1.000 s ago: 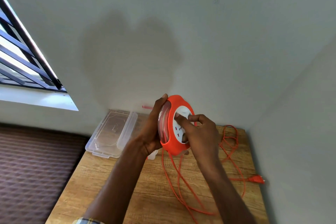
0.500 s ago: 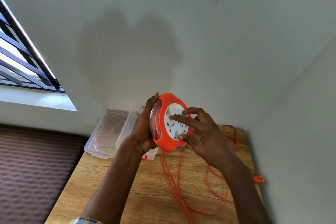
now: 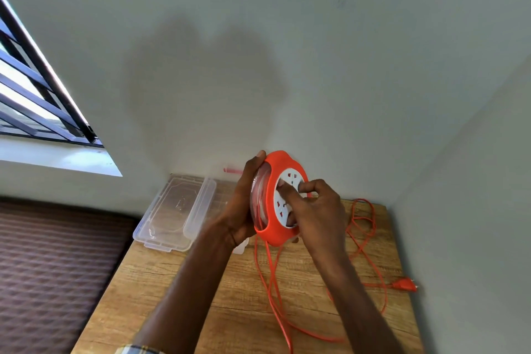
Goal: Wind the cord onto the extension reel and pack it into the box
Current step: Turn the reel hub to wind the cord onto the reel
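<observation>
An orange extension reel (image 3: 274, 227) with a white socket face is held upright above the wooden table (image 3: 172, 282). My left hand (image 3: 244, 207) grips its back and rim. Fingers of my right hand (image 3: 316, 210) press on the white socket disc. The orange cord (image 3: 273, 290) hangs from the reel's bottom and lies in loose loops over the table, ending in an orange plug (image 3: 405, 285) near the right wall. A clear plastic box lid (image 3: 175, 210) lies at the table's far left corner; the box itself is mostly hidden behind my left hand.
The table stands in a corner, with walls at the back and right. A window with dark bars (image 3: 37, 100) is on the left. A brown patterned surface (image 3: 51, 273) lies below the table's left edge. A small red object (image 3: 232, 170) sits by the back wall.
My right hand has turned the white disc round, fingers shifting from its lower part across the face. The cord loops on the table have shifted and shortened slightly.
</observation>
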The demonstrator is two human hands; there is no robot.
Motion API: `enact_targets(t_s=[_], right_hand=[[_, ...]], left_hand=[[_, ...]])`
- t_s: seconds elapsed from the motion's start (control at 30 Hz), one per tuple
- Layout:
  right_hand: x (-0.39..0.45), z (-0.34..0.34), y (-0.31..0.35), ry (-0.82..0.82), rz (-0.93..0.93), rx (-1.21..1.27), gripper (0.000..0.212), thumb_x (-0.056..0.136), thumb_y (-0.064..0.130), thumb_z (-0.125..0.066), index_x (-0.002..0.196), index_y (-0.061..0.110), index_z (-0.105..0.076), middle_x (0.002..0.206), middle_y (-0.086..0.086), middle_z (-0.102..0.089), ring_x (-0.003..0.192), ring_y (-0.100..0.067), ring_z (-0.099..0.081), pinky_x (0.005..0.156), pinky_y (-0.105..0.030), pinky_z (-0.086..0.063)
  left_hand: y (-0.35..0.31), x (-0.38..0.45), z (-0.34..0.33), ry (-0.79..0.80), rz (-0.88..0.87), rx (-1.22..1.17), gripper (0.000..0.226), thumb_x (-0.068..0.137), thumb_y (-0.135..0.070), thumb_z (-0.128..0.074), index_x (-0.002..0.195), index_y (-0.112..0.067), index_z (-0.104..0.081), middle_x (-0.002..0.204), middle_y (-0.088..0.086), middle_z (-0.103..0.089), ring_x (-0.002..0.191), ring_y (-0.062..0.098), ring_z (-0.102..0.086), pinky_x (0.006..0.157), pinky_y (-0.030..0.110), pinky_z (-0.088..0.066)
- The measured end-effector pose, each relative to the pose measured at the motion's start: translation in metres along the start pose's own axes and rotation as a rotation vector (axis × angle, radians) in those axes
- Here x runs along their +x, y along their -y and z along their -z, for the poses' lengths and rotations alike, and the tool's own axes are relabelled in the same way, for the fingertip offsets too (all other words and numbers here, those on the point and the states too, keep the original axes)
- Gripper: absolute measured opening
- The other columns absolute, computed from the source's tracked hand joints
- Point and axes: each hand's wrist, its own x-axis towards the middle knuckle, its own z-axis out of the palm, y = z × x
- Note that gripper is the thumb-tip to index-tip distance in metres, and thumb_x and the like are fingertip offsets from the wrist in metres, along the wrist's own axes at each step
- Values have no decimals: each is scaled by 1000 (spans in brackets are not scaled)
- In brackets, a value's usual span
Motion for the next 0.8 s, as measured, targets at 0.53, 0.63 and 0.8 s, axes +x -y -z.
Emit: enact_targets(t_s=[0.53,0.63,0.8], right_hand=[[16,38,-13,396,515,-417,61,81,47,-78,133,65,-53,117,25,-57,106,0,-59,73,-18,-52],[16,34,-14,321,538,-421,62,79,44,-81,132,63,-55,109,24,-58,103,-3,-62,71,-21,-55],[13,33,-13,182,458,-324,58,66,58,-85,121,53,-70,84,21,-67,80,-2,-65,63,-23,-52]], left_hand=[[-5,0,19,11,75,-89,73,90,-80,-49,119,-21,-82,124,14,-78,107,32,-77,90,48,-63],[-3,0,16,26,54,-67,69,86,-78,-53,116,-23,-84,121,11,-79,106,29,-78,88,46,-64],[-1,2,11,11,40,-50,70,93,-76,-48,120,-20,-82,123,14,-77,108,31,-76,89,46,-63]])
